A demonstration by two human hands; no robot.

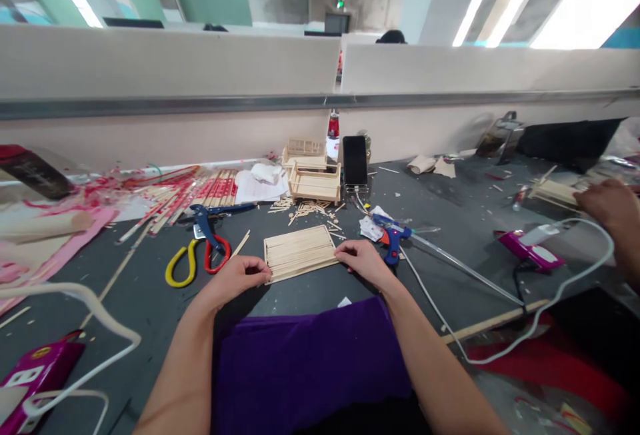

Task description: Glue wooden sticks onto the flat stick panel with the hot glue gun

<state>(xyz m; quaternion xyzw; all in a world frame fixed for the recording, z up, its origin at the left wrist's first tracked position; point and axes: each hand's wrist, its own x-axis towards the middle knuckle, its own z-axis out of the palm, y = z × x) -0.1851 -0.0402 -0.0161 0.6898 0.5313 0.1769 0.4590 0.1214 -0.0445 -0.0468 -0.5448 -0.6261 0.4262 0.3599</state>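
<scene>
A flat rectangular panel of thin wooden sticks (300,252) lies on the dark grey table in front of me. My left hand (249,274) pinches its near left corner between thumb and fingers. At the panel's right edge, my right hand (361,258) grips the side with its fingertips. Left of the panel are scissors with one yellow and one red handle (181,263) and blue-handled cutters (204,222). A blue glue gun (394,242) rests just beyond my right hand, with a clear glue stick (465,267) behind it. Short stick offcuts (313,210) are scattered past the panel.
Small wooden stick models (315,182) stand at the back beside an upright phone (355,160). Red-and-white stick packs (215,188) lie at left. Magenta power strips (533,252) and white cables flank me. Another person's hand (607,205) works at far right.
</scene>
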